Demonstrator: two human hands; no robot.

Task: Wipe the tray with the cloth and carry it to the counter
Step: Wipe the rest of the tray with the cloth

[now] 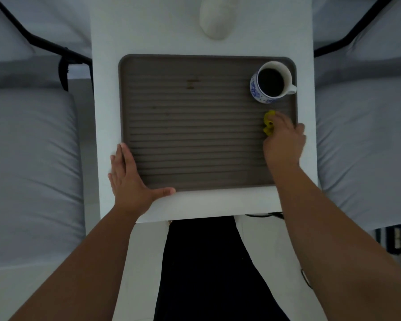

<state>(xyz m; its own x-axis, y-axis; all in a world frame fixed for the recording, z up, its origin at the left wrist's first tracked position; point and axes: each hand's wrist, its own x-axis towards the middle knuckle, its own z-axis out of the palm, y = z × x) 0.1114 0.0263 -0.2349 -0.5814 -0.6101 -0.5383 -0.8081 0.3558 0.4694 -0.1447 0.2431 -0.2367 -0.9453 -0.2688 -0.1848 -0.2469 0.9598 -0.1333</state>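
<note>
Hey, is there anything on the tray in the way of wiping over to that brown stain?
No, nothing visible blocks it. The right hand grips the yellow cloth at the tray's right edge, and bare ribbed surface runs from there to the brown stain. The cup of coffee sits in the far right corner, off that path.

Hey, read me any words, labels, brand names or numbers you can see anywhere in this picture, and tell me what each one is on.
There is no readable text.
The cup carries only a blue painted pattern, no letters.
The tray shows ridges and a brownish stain, no label.
The yellow cloth and white table bear no print.
</note>
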